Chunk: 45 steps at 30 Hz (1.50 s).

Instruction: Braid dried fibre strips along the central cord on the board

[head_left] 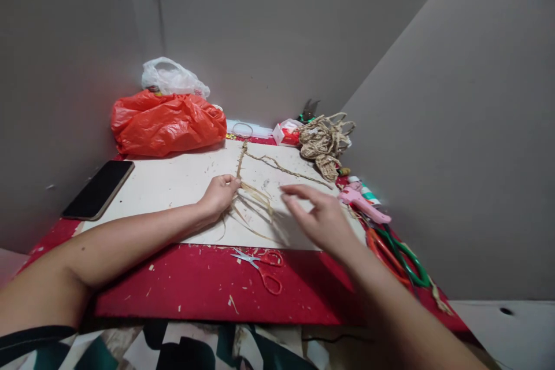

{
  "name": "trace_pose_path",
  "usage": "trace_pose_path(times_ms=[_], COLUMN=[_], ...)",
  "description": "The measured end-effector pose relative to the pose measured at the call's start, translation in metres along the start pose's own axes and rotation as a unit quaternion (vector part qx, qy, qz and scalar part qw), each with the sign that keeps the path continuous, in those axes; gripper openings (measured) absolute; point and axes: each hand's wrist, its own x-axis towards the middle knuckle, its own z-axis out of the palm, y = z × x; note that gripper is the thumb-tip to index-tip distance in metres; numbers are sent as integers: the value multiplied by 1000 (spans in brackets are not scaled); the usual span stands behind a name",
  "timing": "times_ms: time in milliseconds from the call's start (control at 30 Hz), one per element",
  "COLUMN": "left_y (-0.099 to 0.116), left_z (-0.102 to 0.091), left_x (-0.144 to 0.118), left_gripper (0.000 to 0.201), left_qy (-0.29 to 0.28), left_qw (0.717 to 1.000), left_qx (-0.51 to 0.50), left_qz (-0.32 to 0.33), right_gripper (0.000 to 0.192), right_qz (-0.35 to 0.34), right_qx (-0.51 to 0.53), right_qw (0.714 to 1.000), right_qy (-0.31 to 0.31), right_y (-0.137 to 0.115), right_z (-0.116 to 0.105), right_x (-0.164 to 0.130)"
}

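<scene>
My left hand (222,195) is closed in a pinch on a braid of dried fibre (241,165) lying on a white board. Its finished-looking, bristly upper part runs away from me. Loose flat strands (255,195) fan out from the pinch towards my right hand. To the right of those strands, my right hand (318,214) hovers over the board, thumb and forefinger apart, with nothing visible between them. A thin twisted cord (288,170) stretches right from the braid's upper part. Red-handled scissors (262,266) lie spread on the red cloth in front.
A black phone (99,188) lies left on the white board (182,176). Behind stand a red plastic bag (169,125) and a white bag (173,78). Coiled rope (321,141), a pink glue gun (364,203) and green-handled scissors (410,257) line the right edge. Grey walls surround the table.
</scene>
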Motion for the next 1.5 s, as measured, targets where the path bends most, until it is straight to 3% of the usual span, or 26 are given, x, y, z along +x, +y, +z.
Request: trace_pose_path(times_ms=[67,167,333,500,633,867,1000,1133,1333,1500], left_y=[-1,-4,-7,-6,-2,1,0,0,-1,0], left_z=[0,-1,-1,-1,-2,-1,-1,-2,-3,-4], left_x=[-1,-1,0,1,-2,-4,-3,-3,0,0], left_gripper=[19,18,19,19,19,19,18,20,20,19], left_qy=[2,1,7,12,8,-20,-35,-47,-62,-75], left_qw=[1000,999,1000,999,999,1000,999,999,998,997], left_qx=[-6,-21,-9,-4,-11,-12,-10,-11,-6,-13], left_qz=[20,39,26,46,41,17,11,-3,-6,-14], right_gripper=[20,19,16,15,18,27,30,30,24,23], right_qz=[17,53,131,52,-8,130,167,157,106,154], right_qx=[92,168,314,172,140,260,306,310,296,324], right_qw=[993,980,933,981,989,957,936,937,949,933], right_qy=[-76,-97,-114,-68,-50,24,45,38,-28,-13], right_y=[-26,-46,-39,-29,-27,-18,-13,-9,-10,-7], right_z=[28,62,87,83,74,40,30,33,45,58], right_x=[-1,2,7,-2,-11,-4,9,25,46,43])
